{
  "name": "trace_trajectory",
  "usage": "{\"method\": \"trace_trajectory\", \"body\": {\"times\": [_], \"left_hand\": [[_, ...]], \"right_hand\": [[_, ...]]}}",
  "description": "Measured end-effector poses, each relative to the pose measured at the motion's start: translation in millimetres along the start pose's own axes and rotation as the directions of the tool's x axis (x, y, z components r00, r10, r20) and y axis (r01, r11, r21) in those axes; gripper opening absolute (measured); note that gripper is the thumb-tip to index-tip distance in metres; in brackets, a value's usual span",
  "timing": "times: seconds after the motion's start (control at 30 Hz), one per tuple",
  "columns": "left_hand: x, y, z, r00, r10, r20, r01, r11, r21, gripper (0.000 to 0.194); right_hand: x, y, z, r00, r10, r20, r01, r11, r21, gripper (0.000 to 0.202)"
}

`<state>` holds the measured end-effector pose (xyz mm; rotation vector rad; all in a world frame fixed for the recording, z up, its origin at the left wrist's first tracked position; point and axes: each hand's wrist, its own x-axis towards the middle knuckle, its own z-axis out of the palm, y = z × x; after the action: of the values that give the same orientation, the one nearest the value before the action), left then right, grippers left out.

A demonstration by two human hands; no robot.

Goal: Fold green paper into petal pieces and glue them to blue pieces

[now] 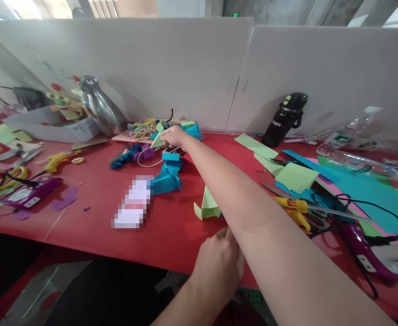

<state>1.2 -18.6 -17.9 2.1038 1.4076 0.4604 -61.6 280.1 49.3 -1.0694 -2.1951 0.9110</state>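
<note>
My right hand point(175, 136) reaches across to the back of the red table point(171, 222), its fingers closed on a light green paper piece point(157, 141). My left hand point(221, 253) is curled near the front edge, under my right forearm; whatever it grips is hidden. Just beyond it stands a folded light green paper shape point(208, 206), partly covered by the forearm. Folded blue paper point(167, 177) lies to the left of that, beside a blurred-out white rectangle point(134, 203).
Craft sticks point(146, 131), a steel jug point(100, 106) and a white box point(63, 129) stand at the back left. On the right are a black bottle point(285, 120), a glue gun point(294, 206), scissors, cables, a purple power strip point(365, 253) and coloured paper point(371, 190).
</note>
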Motion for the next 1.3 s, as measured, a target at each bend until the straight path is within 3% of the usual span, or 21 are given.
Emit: {"method": "trace_trajectory", "body": {"times": [0.1,0.17,0.2,0.27,0.3,0.37,0.5,0.6,0.67,0.77,0.9,1.0,1.1,1.2,1.3], "left_hand": [[-1,4,-1.6,0.997,-0.072,0.001,0.072,0.997,-0.014,0.017],[-1,3,-2.6,0.992,-0.127,-0.018,0.127,0.992,-0.009,0.017],[-1,3,-3.0,0.989,-0.143,-0.03,0.143,0.99,-0.003,0.018],[-2,0,-4.1,0.99,-0.135,-0.051,0.136,0.991,0.007,0.021],[-2,-1,-4.9,0.991,-0.123,-0.062,0.123,0.992,0.008,0.023],[-2,-3,-7.0,0.992,-0.094,-0.087,0.095,0.995,0.011,0.025],[-2,-5,-10.6,0.98,-0.096,-0.173,0.104,0.994,0.035,0.023],[0,-6,-11.6,0.978,-0.045,-0.204,0.052,0.998,0.034,0.022],[2,-7,-11.7,0.972,-0.017,-0.235,0.026,0.999,0.038,0.021],[5,-8,-11.1,0.948,0.008,-0.317,0.003,0.999,0.034,0.02],[14,-7,-7.8,0.949,0.011,-0.314,0.009,0.998,0.06,0.013],[20,-8,-2.7,0.949,0.023,-0.316,0.007,0.996,0.094,0.011],[24,-12,2.0,0.944,0.046,-0.326,-0.018,0.996,0.088,0.01],[26,-16,4.5,0.926,0.071,-0.37,-0.045,0.996,0.079,0.011],[27,-18,6.0,0.913,0.077,-0.401,-0.062,0.997,0.051,0.013]], "right_hand": [[-4,-7,-12,1.0,-0.002,-0.03,0.009,0.971,0.238,0.023],[-8,-13,-28,0.997,-0.015,-0.073,0.059,0.765,0.642,0.026],[-14,-16,-38,0.997,-0.02,-0.079,0.073,0.65,0.756,0.028],[-35,-22,-60,1.0,-0.007,-0.028,0.027,0.543,0.839,0.029],[-52,-26,-71,0.998,-0.046,-0.042,0.06,0.525,0.849,0.026],[-98,-35,-90,0.98,-0.175,-0.095,0.178,0.559,0.81,0.021],[-214,-51,-109,0.927,-0.358,-0.109,0.353,0.74,0.573,0.021],[-297,-47,-110,0.92,-0.362,-0.151,0.377,0.922,0.089,0.025],[-344,-36,-106,0.919,-0.375,-0.123,0.342,0.912,-0.227,0.031],[-397,-12,-92,0.937,-0.325,-0.131,0.201,0.805,-0.558,0.04],[-433,10,-59,0.965,-0.211,-0.159,0.008,0.626,-0.779,0.033],[-440,14,-37,0.993,-0.079,-0.09,-0.024,0.606,-0.795,0.034],[-439,14,-32,0.998,-0.007,-0.063,-0.037,0.742,-0.67,0.022],[-438,14,-41,0.987,0.053,-0.154,-0.11,0.913,-0.394,0.018],[-438,13,-47,0.963,0.146,-0.227,-0.193,0.96,-0.205,0.014]]}}
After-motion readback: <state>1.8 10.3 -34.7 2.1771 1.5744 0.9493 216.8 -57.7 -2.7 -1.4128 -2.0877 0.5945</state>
